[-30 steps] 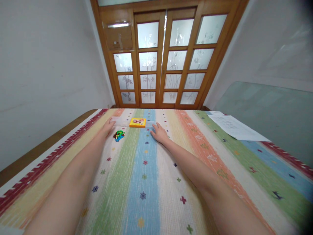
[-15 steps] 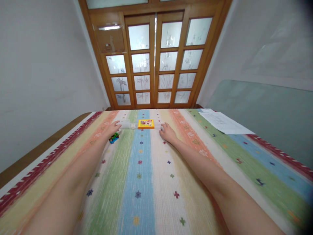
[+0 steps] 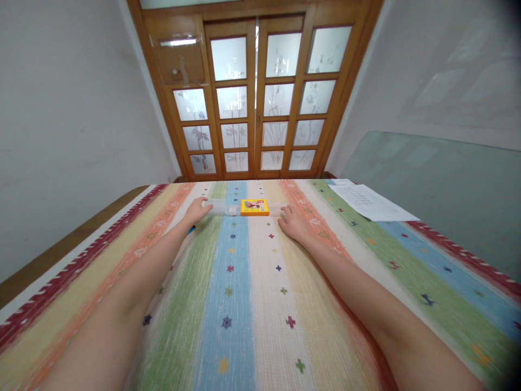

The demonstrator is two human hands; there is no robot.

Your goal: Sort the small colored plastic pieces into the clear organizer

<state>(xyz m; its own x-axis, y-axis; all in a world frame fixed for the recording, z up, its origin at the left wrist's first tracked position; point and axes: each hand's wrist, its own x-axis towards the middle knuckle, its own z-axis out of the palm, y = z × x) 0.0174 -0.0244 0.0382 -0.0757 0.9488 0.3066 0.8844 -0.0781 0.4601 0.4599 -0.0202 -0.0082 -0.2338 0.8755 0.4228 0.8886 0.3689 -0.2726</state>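
Note:
A long clear plastic case (image 3: 226,207) with a yellow picture card (image 3: 254,207) in its middle lies across the far part of the striped cloth (image 3: 252,293). My left hand (image 3: 197,210) is curled on the case's left end. My right hand (image 3: 292,222) has its fingers bent against the right end. Both arms reach straight forward. A small colourful toy (image 3: 191,230) shows only as a blue sliver beside my left wrist.
A white printed sheet (image 3: 368,202) lies on the cloth at the far right. A large pane of glass (image 3: 439,190) leans against the right wall. Wooden doors with frosted panes (image 3: 252,98) stand behind the table. The table's left edge is bare wood.
Both hands have closed in on the two ends of the clear case. The colourful toy, plainly seen earlier, is now almost hidden by my left forearm. The view has shifted a little.

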